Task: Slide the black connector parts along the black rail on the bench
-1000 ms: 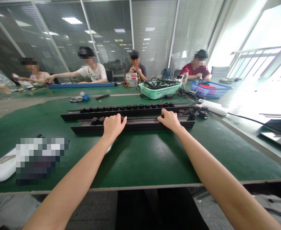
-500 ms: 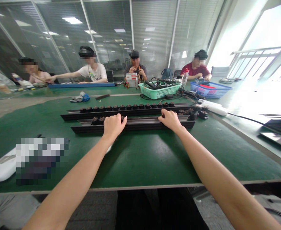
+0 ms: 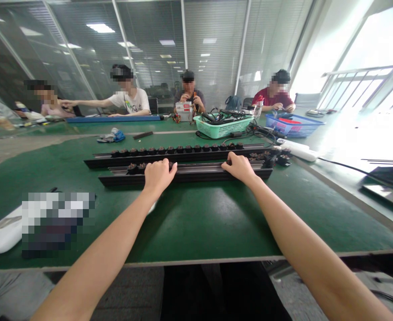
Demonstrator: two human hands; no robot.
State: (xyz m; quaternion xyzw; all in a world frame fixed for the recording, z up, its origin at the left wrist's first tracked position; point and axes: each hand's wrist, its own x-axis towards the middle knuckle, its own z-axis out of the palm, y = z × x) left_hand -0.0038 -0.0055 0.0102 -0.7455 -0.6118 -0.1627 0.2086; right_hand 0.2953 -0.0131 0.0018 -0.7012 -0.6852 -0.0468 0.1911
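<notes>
Two long black rails lie across the green table, one behind the other. The near rail [image 3: 196, 176] has a grey channel and a few small black parts [image 3: 132, 168] at its left. My left hand [image 3: 159, 174] is closed over the rail left of its middle, its fingertips mostly hidden. Toward the right end, my right hand [image 3: 238, 166] is closed around a small dark part partly hidden by its fingers. The far rail [image 3: 126, 160] carries a row of several round black parts [image 3: 170, 150]. More black parts [image 3: 263, 157] lie loose at the right end.
Behind the rails stand a green basket [image 3: 221, 129] of cables and a blue basket [image 3: 312, 129]. A white power strip [image 3: 299, 150] lies to the right. Blue-grey gloves [image 3: 112, 135] lie at the back left. Several people sit across the table [image 3: 209, 223].
My hands hold nearly the same places; the right has shifted very slightly. Across the table at the left, a person's outstretched arm has moved a little.
</notes>
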